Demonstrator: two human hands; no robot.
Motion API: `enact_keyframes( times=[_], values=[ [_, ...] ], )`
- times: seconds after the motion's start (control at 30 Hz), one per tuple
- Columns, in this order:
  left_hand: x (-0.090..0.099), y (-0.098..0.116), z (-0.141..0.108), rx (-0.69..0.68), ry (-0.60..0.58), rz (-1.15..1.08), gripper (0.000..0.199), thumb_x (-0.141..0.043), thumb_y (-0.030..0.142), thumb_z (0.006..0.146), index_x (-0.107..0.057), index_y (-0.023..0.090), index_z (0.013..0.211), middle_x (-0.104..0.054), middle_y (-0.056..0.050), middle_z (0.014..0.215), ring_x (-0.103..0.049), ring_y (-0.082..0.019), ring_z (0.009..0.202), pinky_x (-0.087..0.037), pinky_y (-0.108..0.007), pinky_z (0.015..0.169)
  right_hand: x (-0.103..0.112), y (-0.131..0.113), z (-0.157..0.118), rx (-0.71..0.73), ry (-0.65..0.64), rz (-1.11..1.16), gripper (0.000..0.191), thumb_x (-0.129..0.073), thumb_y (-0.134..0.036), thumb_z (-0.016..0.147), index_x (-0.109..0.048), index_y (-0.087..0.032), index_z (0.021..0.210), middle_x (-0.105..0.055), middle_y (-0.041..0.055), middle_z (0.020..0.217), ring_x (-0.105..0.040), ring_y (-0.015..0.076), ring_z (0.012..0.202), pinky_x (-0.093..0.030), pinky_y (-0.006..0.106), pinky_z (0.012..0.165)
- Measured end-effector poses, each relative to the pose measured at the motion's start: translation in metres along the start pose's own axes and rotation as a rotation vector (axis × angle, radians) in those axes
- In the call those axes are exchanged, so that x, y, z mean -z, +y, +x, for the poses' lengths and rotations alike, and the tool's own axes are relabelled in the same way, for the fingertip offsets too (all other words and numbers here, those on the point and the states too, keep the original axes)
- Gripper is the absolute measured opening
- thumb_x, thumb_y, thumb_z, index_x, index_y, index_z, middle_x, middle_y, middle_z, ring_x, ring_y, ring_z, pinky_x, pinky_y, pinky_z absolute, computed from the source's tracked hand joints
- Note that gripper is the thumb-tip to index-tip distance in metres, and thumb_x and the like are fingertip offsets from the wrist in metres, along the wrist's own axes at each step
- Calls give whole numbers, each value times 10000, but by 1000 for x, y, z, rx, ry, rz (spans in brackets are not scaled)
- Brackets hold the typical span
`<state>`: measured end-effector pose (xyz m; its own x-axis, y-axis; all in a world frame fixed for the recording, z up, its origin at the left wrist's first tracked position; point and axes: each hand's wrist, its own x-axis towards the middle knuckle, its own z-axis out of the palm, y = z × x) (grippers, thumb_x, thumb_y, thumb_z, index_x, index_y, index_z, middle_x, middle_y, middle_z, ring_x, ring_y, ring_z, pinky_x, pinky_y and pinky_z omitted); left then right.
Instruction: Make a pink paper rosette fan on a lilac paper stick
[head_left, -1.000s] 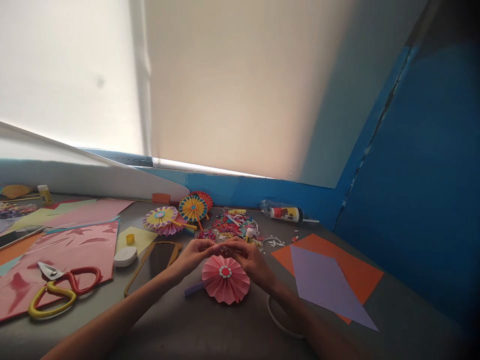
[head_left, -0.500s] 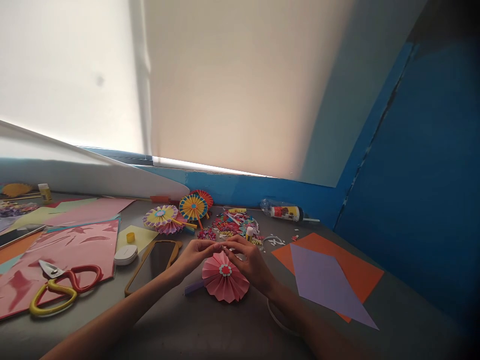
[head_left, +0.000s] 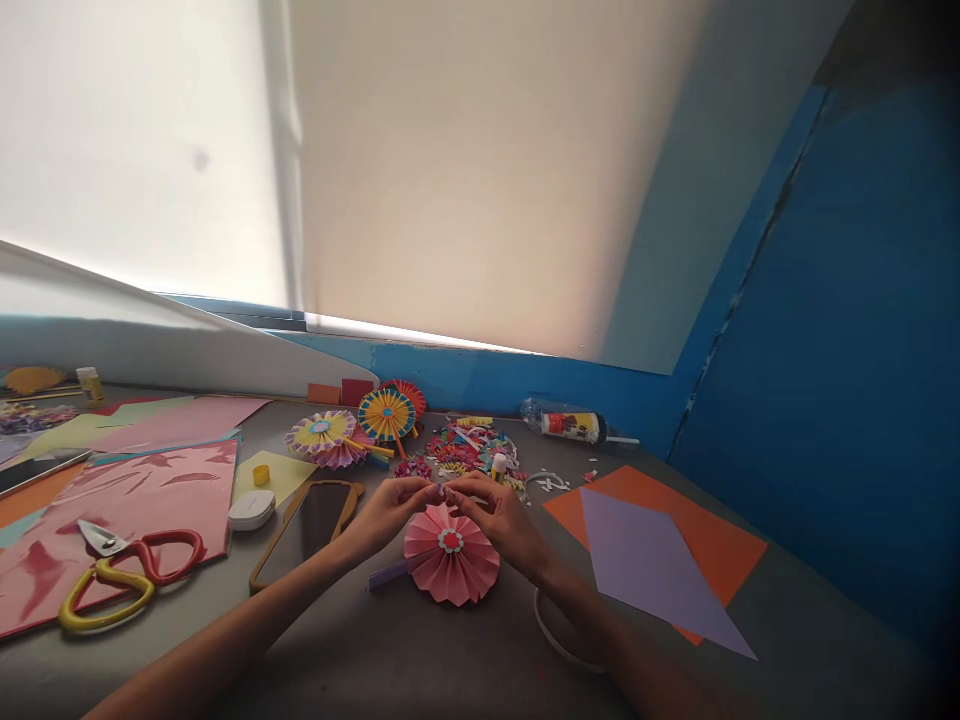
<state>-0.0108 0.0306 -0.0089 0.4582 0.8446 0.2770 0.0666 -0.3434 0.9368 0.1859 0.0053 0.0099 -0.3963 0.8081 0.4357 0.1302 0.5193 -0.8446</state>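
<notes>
Just above the pink folded-paper rosette (head_left: 451, 575), my left hand (head_left: 397, 508) and my right hand (head_left: 499, 515) meet fingertip to fingertip. Both are closed in a pinch around something tiny and pale, too small to name. The rosette lies flat on the table, with a scalloped light-blue and red centre. A purple paper strip (head_left: 388, 574) sticks out from its left side. Behind my fingers stands a glue stick (head_left: 499, 466), its lower part hidden by my right hand.
Left are a phone (head_left: 311, 525), a white round case (head_left: 252, 510), a yellow cap (head_left: 261, 474) and scissors (head_left: 112, 560). Finished paper fans (head_left: 386, 413), paper scraps (head_left: 472, 447) and a bottle (head_left: 564, 424) lie behind. Purple (head_left: 652, 550) and orange sheets (head_left: 637, 490) lie right.
My fingers have shifted slightly at the pinch, the right ones drawing closer together. A dark red rectangle now shows beside the orange one behind the fans.
</notes>
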Motion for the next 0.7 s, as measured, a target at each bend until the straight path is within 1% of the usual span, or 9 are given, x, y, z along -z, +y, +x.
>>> enact_keyframes(
  times=[0.1, 0.2, 0.33, 0.43, 0.53, 0.63, 0.7],
  values=[
    [0, -2, -1, -11, 16, -22, 442, -562, 546, 827, -693, 134, 922, -698, -83, 891, -617, -240, 919, -464, -333, 844, -1, -2, 0, -48, -17, 59, 260, -595, -419, 865, -714, -239, 1009, -651, 56, 1021, -647, 195, 898, -560, 332, 806],
    [0, -4, -1, -17, 28, -35, 427, -574, 544, 821, -678, 135, 886, -680, -71, 871, -614, -228, 896, -466, -324, 827, -2, -3, 0, -95, -31, 111, 287, -612, -446, 844, -702, -231, 1012, -683, 58, 987, -662, 205, 890, -564, 353, 804],
    [-1, -2, -2, 0, 25, -37, 443, -586, 553, 806, -690, 135, 914, -683, -75, 870, -612, -240, 907, -465, -321, 812, -1, -2, 0, -126, -28, 149, 301, -624, -469, 827, -693, -223, 986, -694, 52, 950, -660, 213, 906, -556, 365, 811],
    [-2, 1, -3, 13, 14, -35, 447, -585, 548, 809, -703, 136, 936, -695, -76, 872, -613, -244, 908, -458, -316, 806, -2, 1, 0, -127, -11, 140, 286, -641, -455, 815, -689, -211, 958, -686, 50, 925, -655, 212, 898, -553, 354, 790],
    [-3, 5, -5, 20, -5, -35, 442, -579, 548, 812, -718, 136, 898, -707, -68, 857, -618, -240, 888, -444, -303, 794, -4, 5, -1, -107, 36, 90, 240, -652, -413, 814, -679, -210, 940, -666, 43, 905, -642, 198, 870, -539, 332, 772],
    [-4, 9, -6, 32, -34, -51, 455, -557, 554, 824, -718, 133, 883, -716, -67, 857, -627, -235, 867, -443, -301, 788, -8, 6, -2, -70, 85, 30, 210, -662, -370, 809, -672, -224, 961, -625, 37, 934, -612, 180, 844, -525, 309, 739],
    [-5, 11, -6, 39, -52, -69, 451, -555, 547, 829, -715, 130, 894, -719, -70, 866, -631, -237, 872, -449, -303, 791, -9, 6, -3, -49, 94, 3, 208, -661, -354, 810, -683, -232, 977, -600, 36, 951, -596, 169, 816, -518, 303, 724]
  ],
)
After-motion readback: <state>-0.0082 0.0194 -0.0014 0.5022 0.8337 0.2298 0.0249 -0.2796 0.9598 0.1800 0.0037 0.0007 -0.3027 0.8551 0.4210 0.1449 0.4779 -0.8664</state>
